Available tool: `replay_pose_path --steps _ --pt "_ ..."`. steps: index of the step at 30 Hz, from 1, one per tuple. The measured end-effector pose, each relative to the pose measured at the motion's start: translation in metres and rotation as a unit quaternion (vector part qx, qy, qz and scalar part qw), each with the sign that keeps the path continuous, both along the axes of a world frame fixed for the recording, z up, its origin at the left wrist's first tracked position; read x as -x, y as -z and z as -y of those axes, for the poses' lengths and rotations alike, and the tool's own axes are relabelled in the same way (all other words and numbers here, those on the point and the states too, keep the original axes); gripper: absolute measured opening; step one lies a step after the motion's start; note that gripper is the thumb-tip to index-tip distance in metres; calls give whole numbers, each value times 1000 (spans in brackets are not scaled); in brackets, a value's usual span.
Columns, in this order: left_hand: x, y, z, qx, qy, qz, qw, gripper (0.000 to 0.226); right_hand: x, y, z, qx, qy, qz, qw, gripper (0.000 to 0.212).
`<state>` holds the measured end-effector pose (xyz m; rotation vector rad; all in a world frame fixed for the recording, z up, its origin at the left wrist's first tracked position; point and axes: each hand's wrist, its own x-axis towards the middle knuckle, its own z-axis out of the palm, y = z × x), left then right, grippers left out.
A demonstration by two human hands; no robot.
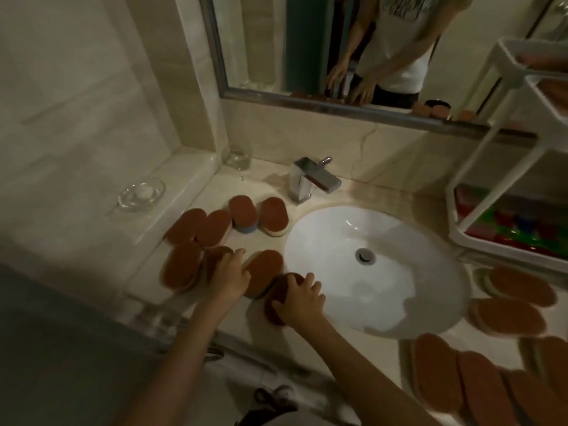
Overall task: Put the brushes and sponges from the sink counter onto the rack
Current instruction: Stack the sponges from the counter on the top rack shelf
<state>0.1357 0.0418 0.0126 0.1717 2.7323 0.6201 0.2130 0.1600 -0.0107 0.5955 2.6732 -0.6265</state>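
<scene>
My right hand [299,298] has its fingers curled around a brown sponge [278,298] at the near left rim of the sink [378,272], while my left hand [229,276] lies with fingers closed on another sponge [215,256] further left. More sponges [258,215] lie on the surface both sides of the sink, and the white rack [510,155] stands at the far right.

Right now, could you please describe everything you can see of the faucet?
The faucet is a squat, boxy fixture in shiny chrome-like metal, with a flat rectangular spout angled toward the white basin and a small lever on top. It stands upright on the beige counter behind the basin. No water runs; nothing touches it.
</scene>
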Motion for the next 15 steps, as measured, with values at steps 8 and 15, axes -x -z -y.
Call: replay_pose_path --steps 8,15 --pt "9 23 -25 31 75 0 997 46 -8 11 -5 47 -4 26 999 75" --pt "-1 40 -30 107 93 -1 990 54 -15 25 -10 45 -28 26 998 81"
